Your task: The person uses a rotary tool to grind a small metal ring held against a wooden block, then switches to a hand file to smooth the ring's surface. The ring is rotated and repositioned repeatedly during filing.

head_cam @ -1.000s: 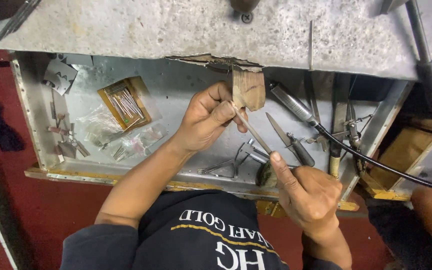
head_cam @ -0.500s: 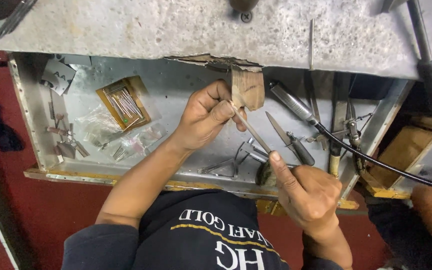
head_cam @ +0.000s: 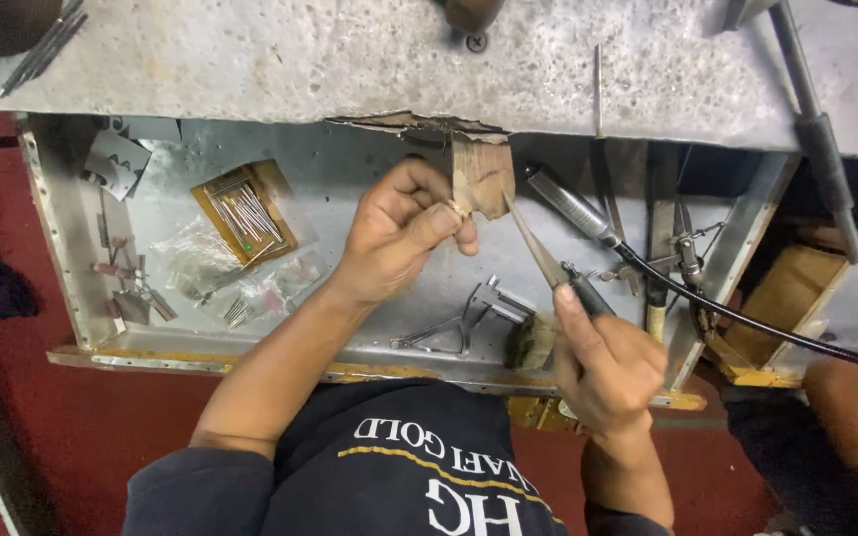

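Metal drawer (head_cam: 81, 288) holding an open box of needle files (head_cam: 245, 211), left hand (head_cam: 399, 238) fingers pinching a small ring (head_cam: 456, 209) against a wooden peg (head_cam: 481, 177), right hand (head_cam: 603, 362) gripping a file (head_cam: 540, 250)

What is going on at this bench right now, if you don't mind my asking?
A person is filing a small piece at a jeweller's bench. The left hand pinches the small piece against the wooden bench pin, while the right hand holds a file to it. Below, an open metal drawer holds small tools.

Left hand (head_cam: 404, 238) pinching ring (head_cam: 457, 209) at wooden peg (head_cam: 482, 177), right hand (head_cam: 603, 362) holding file (head_cam: 538, 248)
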